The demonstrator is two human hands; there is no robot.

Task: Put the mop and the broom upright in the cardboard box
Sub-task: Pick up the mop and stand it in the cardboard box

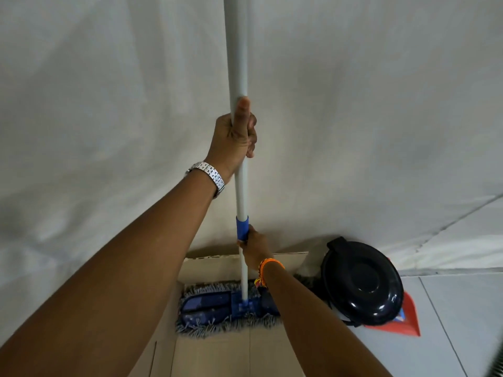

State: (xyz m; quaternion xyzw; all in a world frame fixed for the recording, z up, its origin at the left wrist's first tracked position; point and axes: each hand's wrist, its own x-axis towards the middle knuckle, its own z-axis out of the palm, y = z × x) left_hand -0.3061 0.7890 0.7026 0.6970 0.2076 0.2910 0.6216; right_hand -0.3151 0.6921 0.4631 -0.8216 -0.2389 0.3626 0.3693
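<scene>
The mop stands upright with its grey pole running up out of the top of the view. Its blue head with grey fringe sits over the open cardboard box, at the box's far side. My left hand, with a metal watch on the wrist, is wrapped around the pole high up. My right hand, with an orange bracelet on the wrist, grips the pole lower down, just under the blue collar. No broom is clearly in view.
A white wall rises directly behind the box. A black lidded bin stands on the tiled floor right of the box, with a red dustpan behind it. A dark object clips the bottom right corner.
</scene>
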